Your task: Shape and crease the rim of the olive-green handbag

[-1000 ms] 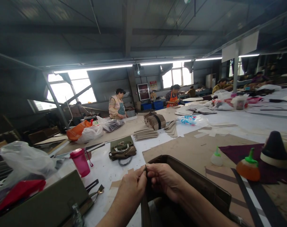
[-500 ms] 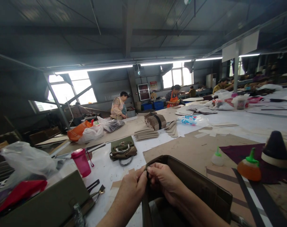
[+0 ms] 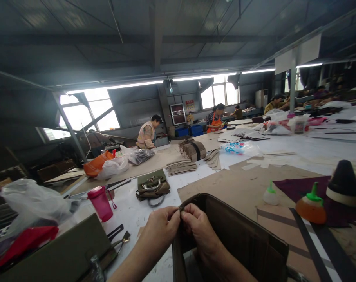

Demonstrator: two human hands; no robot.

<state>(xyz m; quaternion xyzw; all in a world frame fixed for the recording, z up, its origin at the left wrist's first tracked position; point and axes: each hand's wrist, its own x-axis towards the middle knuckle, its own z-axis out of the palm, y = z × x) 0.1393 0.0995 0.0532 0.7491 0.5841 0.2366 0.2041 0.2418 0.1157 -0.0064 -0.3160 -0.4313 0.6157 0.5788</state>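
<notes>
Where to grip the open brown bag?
Probably along its top rim, coming from above. The bag lies open with that rim upward, and its flat wall gives the fingers an edge to pinch. The left hand and right hand pinch it at the near corner, so the far stretch of rim looks free.

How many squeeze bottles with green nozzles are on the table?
2. A small white one stands just beyond the brown bag that the hands are pinching, and an orange one stands to its right, on the edge of the dark purple material. Others may be hidden.
</notes>
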